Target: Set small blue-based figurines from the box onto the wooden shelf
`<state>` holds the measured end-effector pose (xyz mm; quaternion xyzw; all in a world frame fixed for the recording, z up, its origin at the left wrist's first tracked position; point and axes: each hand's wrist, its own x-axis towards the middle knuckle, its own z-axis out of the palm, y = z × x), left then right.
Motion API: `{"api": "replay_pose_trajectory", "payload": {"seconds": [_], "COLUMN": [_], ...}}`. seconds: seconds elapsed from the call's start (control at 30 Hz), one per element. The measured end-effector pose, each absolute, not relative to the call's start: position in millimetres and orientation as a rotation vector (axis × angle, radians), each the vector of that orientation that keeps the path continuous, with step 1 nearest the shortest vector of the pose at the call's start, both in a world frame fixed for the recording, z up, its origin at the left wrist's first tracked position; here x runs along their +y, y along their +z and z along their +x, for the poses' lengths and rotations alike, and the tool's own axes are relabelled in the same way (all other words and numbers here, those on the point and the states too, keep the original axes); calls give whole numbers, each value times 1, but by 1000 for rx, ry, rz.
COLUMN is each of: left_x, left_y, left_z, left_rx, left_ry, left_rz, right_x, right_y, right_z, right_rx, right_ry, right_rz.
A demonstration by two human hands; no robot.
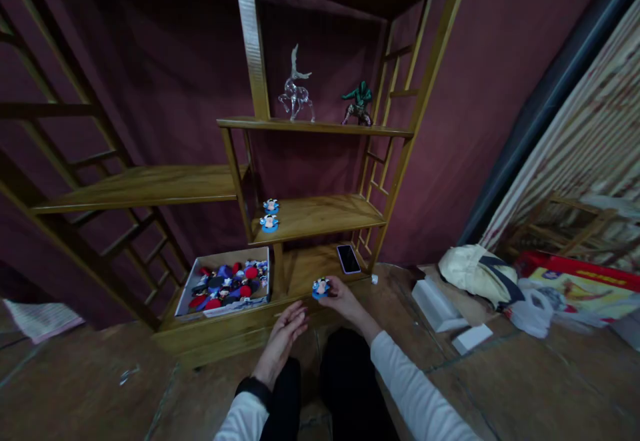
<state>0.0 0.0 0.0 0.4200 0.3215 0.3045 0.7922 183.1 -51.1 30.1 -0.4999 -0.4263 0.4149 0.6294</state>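
Observation:
Between the fingers of my right hand [344, 299] is a small figurine [321, 287] with a blue round base, held upright in front of the lowest shelf. My left hand [286, 334] is beside it on the left, palm turned inward, fingers stretched out and holding nothing. Two similar figurines, a front figurine [269, 223] and a rear figurine [271, 206], stand one behind the other at the left end of the middle shelf [325, 217]. A white box [269, 274] with many red, black and purple small figures sits on the bottom board to the left.
A phone [349, 259] lies on the lowest shelf at right. Above stand a clear deer figure [296, 87] and a green crouching figure [359, 103]. On the floor at right are white boxes [439, 304], a cream bag [477, 273], a plastic bag [531, 311] and a red-yellow box [585, 284].

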Motion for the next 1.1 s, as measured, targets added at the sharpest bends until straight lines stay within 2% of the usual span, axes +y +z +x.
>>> {"api": "replay_pose_trajectory", "payload": {"seconds": [0.3, 0.47, 0.87, 1.1], "left_x": [1, 3, 4, 0], "left_y": [3, 3, 3, 20], "left_z": [0, 0, 0, -1], "left_rx": [717, 726, 769, 806], "left_ry": [607, 596, 598, 586], "left_rz": [981, 988, 1003, 1014], "right_x": [-33, -19, 49, 93], "right_y": [132, 169, 187, 181], "right_z": [301, 362, 407, 419], "right_rx": [-1037, -1010, -927, -872], "right_ry": [633, 435, 425, 422], "right_rz": [-1219, -1265, -1378, -1443]}}
